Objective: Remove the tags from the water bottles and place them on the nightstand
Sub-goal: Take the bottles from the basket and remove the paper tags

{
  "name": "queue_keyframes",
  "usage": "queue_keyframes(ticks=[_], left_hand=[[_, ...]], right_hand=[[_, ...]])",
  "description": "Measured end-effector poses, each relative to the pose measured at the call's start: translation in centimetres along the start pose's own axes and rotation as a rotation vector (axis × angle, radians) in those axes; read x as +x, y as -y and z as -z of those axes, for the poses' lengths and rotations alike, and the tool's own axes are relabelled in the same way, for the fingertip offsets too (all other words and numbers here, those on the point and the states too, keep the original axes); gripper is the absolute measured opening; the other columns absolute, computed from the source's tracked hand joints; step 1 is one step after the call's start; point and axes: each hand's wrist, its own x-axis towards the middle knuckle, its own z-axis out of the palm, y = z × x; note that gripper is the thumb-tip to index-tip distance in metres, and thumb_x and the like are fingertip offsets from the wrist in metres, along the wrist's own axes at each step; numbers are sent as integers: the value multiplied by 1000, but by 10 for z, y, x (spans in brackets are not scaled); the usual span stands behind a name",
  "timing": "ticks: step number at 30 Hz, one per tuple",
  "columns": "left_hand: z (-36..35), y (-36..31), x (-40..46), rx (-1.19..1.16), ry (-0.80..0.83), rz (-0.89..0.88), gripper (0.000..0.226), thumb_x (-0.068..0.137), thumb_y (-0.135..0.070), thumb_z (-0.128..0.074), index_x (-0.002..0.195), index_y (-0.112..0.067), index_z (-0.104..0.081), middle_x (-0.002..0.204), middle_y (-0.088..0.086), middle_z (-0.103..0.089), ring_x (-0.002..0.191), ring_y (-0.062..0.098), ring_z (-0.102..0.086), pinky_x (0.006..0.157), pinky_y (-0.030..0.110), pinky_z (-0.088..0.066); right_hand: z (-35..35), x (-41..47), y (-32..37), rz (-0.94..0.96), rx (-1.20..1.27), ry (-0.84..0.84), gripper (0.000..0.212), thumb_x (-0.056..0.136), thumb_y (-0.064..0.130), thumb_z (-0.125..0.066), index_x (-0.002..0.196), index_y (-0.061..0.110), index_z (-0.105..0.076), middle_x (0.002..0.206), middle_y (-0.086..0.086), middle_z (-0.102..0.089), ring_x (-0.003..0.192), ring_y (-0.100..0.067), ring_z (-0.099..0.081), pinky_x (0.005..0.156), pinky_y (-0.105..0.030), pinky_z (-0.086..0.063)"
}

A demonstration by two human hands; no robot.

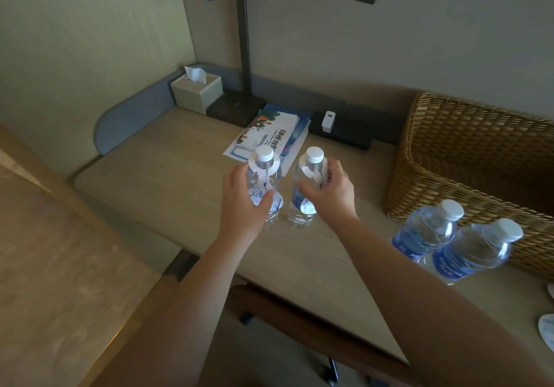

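Observation:
Two clear water bottles with white caps stand side by side on the wooden tabletop (pixel 168 183). Each carries a white paper tag looped over its neck. My left hand (pixel 242 204) wraps around the left bottle (pixel 265 174), thumb across its tag (pixel 263 189). My right hand (pixel 332 192) grips the right bottle (pixel 304 189) from its right side, fingers at the tag (pixel 311 174) near the neck. Both bottles are upright and touch the tabletop.
Two more bottles with blue labels (pixel 455 242) stand at the right, without neck tags, beside a wicker basket (pixel 467 159). Behind the held bottles lie brochures (pixel 269 132). A tissue box (pixel 196 91), a lamp base (pixel 236 106) and a white charger (pixel 328 121) line the back.

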Motion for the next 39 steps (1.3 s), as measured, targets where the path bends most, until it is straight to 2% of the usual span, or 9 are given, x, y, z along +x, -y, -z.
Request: queue_keyframes(ticks=[4, 9, 12, 15, 20, 24, 27, 31, 39], left_hand=[[-1, -8, -20, 80, -83, -52, 59, 80, -11, -72, 132, -10, -45, 135, 8, -43, 127, 19, -38, 85, 9, -32], [-10, -24, -52, 70, -140, -138, 55, 78, -7, -72, 128, -5, -50, 126, 13, -50, 116, 17, -46, 88, 1, -30], [-26, -35, -65, -18, 39, -109, 53, 84, -16, -70, 133, -10, -49, 125, 4, -55, 113, 8, -50, 94, 15, -42], [-40, -46, -67, -170, 280, 94, 66, 86, -32, -68, 144, -20, -39, 141, -4, -48, 129, 7, -45, 105, 34, -42], [-47, -62, -65, -366, 469, 230, 53, 80, -31, -62, 122, -60, -48, 120, -27, -63, 114, -6, -56, 92, 26, -46], [-47, -68, -66, -369, 462, 234, 51, 79, -30, -55, 106, -73, -47, 114, -32, -64, 111, -7, -58, 92, 29, -46], [-49, -70, -70, -370, 474, 224, 50, 80, -27, -56, 109, -68, -51, 112, -31, -65, 106, -11, -59, 80, 15, -48], [-54, -72, -72, -351, 491, 254, 65, 82, -17, -55, 103, -77, -43, 105, -45, -59, 101, -21, -55, 67, 7, -47], [-70, -77, -75, -343, 516, 192, 70, 79, -23, -77, 130, -55, -41, 104, -47, -54, 99, -32, -45, 68, 2, -45]], right_hand=[[18, -21, -6, 1, 3, 13, 39, 70, 35, -78, 95, 28, -49, 101, 2, -59, 90, -14, -58, 68, -25, -49], [37, -45, -15, -3, -6, 15, 45, 69, 36, -80, 99, 30, -47, 104, 3, -59, 93, -13, -58, 72, -29, -52], [46, -55, -21, -8, 10, 41, 52, 68, 36, -82, 106, 31, -47, 108, 5, -60, 97, -12, -58, 77, -29, -51], [56, -63, -30, -8, 58, 121, 56, 70, 35, -81, 117, 33, -49, 112, 12, -60, 102, -6, -59, 82, -25, -51], [77, -75, -49, -119, 80, 227, 81, 74, 48, -75, 142, 24, -38, 125, 7, -55, 113, -9, -53, 93, -26, -43], [89, -87, -58, -173, 67, 209, 38, 80, 38, -73, 114, 26, -60, 90, 6, -67, 85, -9, -63, 66, -11, -43], [100, -90, -58, -173, 217, 167, 4, 87, 21, -68, 91, 19, -68, 86, -2, -73, 83, -17, -68, 70, -26, -51], [118, -88, -43, -117, 311, 184, 4, 87, 17, -67, 89, 14, -69, 93, -14, -72, 93, -30, -67, 85, -42, -55], [145, -84, -22, -24, 376, 126, 6, 87, 10, -66, 91, 7, -68, 94, -18, -71, 86, -22, -66, 81, -37, -55]])
